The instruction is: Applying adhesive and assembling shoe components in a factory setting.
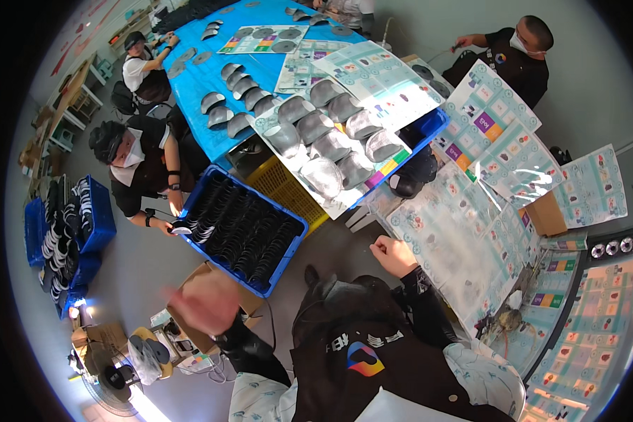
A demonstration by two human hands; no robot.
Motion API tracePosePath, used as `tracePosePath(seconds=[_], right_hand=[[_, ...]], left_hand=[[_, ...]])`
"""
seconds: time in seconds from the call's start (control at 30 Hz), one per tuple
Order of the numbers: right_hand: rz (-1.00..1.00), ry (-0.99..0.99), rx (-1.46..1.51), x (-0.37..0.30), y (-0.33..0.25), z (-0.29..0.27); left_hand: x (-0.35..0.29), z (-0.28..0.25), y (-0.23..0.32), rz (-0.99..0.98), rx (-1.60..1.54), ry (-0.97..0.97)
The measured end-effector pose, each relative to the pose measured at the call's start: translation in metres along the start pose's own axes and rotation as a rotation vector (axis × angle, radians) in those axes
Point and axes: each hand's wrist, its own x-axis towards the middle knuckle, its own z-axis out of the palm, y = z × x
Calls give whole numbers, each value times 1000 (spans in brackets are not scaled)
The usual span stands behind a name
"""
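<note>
My left hand is smeared by motion, so its fingers do not show clearly. It is above a cardboard box, near the front corner of a blue crate. Rows of dark curved pieces fill that crate. My right hand is curled into a loose fist beside the left edge of a printed panel, with nothing visible in it. Beyond my hands, several grey curved shells lie in rows on a printed board.
A blue-covered table bears more shells and boards. Next to the crate at left, a person holds a curved piece. Other people are at the far left and far right. Stacked blue crates and a fan stand at left.
</note>
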Motion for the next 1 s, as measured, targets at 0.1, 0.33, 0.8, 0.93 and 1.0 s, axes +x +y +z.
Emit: tracePosePath(seconds=[0.1, 0.33, 0.8, 0.93, 1.0], right_hand=[[32, 15, -3, -1, 6, 7], [214, -35, -83, 9, 36, -7], [559, -54, 451, 58, 169, 16], [486, -114, 504, 76, 168, 24], [448, -159, 500, 84, 167, 28]], left_hand=[[24, 20, -44, 422, 1165, -196], [-44, 0, -240, -531, 893, -831], [-52, 64, -256, -441, 906, -827], [-57, 71, -247, -460, 944, -777], [-65, 69, -250, -466, 916, -750]])
